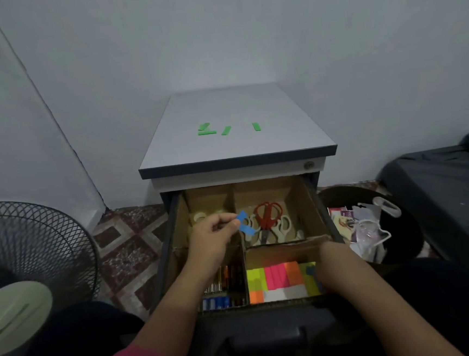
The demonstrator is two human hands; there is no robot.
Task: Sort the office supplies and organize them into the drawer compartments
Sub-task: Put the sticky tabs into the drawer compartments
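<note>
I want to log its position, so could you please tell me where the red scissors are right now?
In the head view, the red scissors lie in the drawer's back right compartment, among white-handled scissors, just right of the blue strip.

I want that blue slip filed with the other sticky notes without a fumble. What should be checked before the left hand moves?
1. Blue slip pinched by left hand: ok.
2. Sticky notes compartment open from above: ok.
3. Right hand out of that compartment: not ok; it reaches into its right side.
4. Slip clear of the red scissors: cannot tell; it overlaps the scissors compartment in this view.
5. Green strips sorted: not ok; they lie on the cabinet top.
</note>
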